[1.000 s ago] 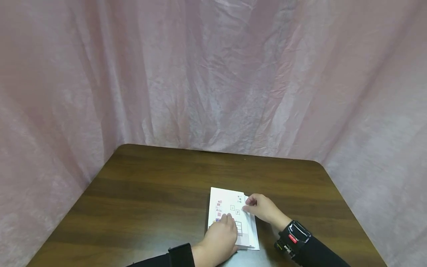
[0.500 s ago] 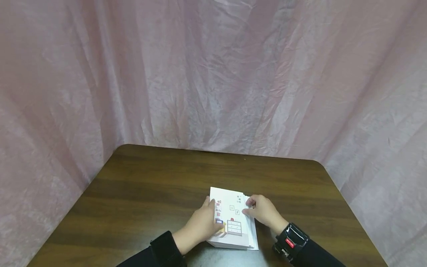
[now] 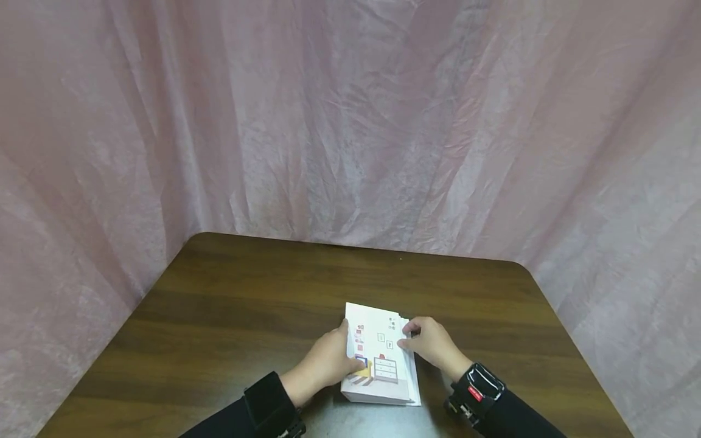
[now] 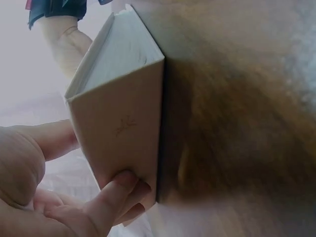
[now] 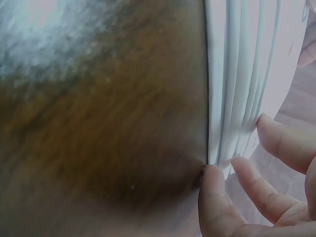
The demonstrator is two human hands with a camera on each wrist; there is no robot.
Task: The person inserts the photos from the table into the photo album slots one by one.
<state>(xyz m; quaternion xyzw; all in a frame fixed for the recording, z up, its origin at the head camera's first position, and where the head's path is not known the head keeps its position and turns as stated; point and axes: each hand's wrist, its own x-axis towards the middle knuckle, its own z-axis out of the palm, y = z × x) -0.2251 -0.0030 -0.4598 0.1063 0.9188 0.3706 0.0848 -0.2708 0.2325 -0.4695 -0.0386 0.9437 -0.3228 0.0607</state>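
A thick white book (image 3: 378, 331) with small coloured drawings on its cover lies shut on the table. My left hand (image 3: 325, 362) holds its left side, thumb on the cover; in the left wrist view the fingertips (image 4: 123, 180) press against the pale spine (image 4: 121, 123). On the other long side my right hand (image 3: 432, 345) grips the edge. Seen from the right wrist, the thumb (image 5: 279, 136) sits at the top cover's edge and the other fingers touch the layered page edges (image 5: 237, 74) and the lower cover.
The dark brown wooden table (image 3: 246, 292) spreads around the book, with rounded far corners. Behind it hangs a pale pink curtain (image 3: 350, 121). Black cuffs with devices sit on both wrists, the right one (image 3: 482, 386) close above the tabletop.
My left hand has moved from on top of the cover to the book's left side, uncovering the lower drawings. The right hand and the book have stayed nearly in place.
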